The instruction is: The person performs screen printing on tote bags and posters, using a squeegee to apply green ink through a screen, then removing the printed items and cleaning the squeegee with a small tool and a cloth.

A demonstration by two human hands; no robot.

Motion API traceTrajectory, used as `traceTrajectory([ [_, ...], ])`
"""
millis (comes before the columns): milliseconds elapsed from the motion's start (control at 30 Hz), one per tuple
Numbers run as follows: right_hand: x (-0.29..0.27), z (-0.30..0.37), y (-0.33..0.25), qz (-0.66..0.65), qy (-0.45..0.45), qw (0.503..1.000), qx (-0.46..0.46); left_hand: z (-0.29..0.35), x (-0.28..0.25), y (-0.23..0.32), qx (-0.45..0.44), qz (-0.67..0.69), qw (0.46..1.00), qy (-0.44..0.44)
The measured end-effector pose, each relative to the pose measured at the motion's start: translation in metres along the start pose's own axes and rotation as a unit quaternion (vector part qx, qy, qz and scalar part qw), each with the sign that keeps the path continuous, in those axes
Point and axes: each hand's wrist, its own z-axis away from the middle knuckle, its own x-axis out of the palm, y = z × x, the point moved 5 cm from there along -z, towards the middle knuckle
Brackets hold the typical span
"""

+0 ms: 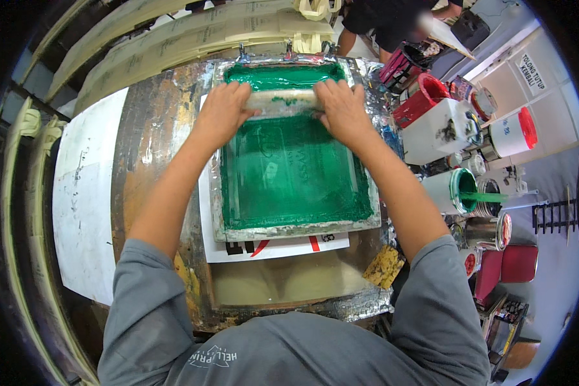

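A framed printing screen lies on the worktable, its mesh coated in green ink with faint lettering showing through. Across its far part I grip a wide squeegee with a pale, green-smeared handle. My left hand is closed on the squeegee's left end, and my right hand on its right end. Beyond the squeegee, thick wet green ink is pooled along the far edge. Clamps stand at the frame's far side. Under the screen, a white printed sheet sticks out at the near edge.
A yellow sponge sits at the table's near right. Along the right stand a green ink tub, a white jerrycan and a red bucket. Pale bags fill racks behind and left. A person stands at the far right.
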Motion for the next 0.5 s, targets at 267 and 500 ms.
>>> traceTrajectory([
  [267,0.034,-0.068,0.040,0.001,0.010,1.000,-0.027,-0.064,0.024,-0.052,0.026,-0.004,0.999,0.029],
  [500,0.041,-0.081,0.046,-0.009,-0.057,0.998,0.007,-0.023,-0.015,-0.028,-0.033,-0.059,0.983,0.172],
])
